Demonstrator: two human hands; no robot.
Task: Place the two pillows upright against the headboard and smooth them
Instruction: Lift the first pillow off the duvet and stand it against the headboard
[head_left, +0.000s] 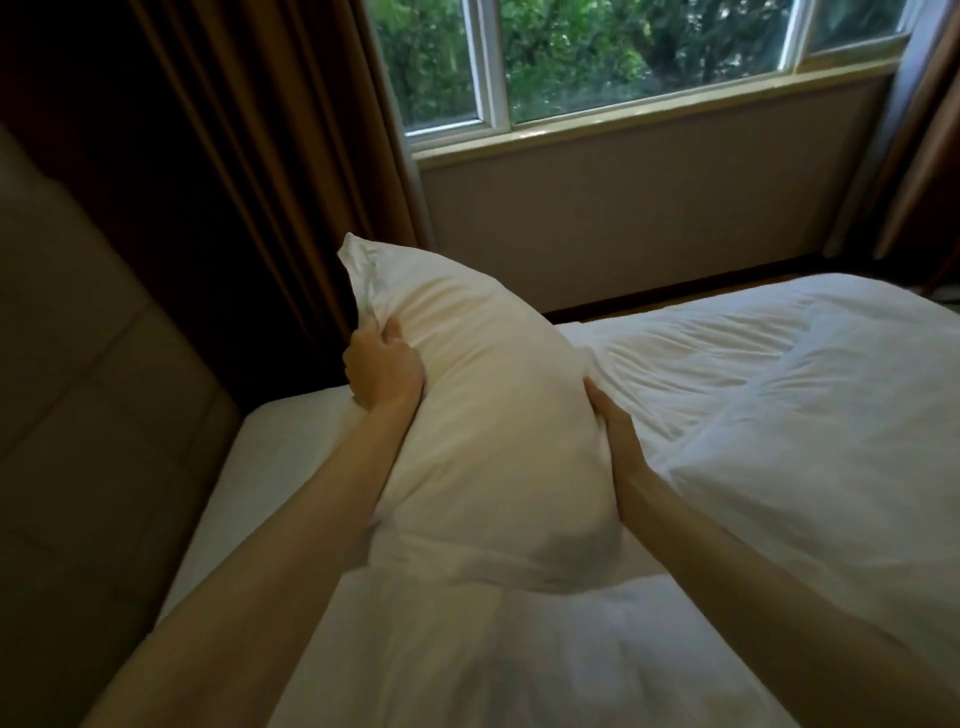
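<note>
We note the pillow (483, 415) plain white, faintly cream toward its middle. Duvet (779, 415) white, unpatterned; sheet (291, 447) white too. Headboard (78, 364) tan, plain padded panels. Curtain (249, 130) solid brown. Window frame (493, 67) white, green foliage (597, 47) behind it. Wall (649, 208) below dull beige-grey.

Dim room, lit only by daylight from the white-framed glass window (623, 67) at one o'clock. The brown pleated curtain (249, 156) at eleven o'clock sinks into shadow. Soft focus throughout; edges bow with wide-angle distortion.
</note>
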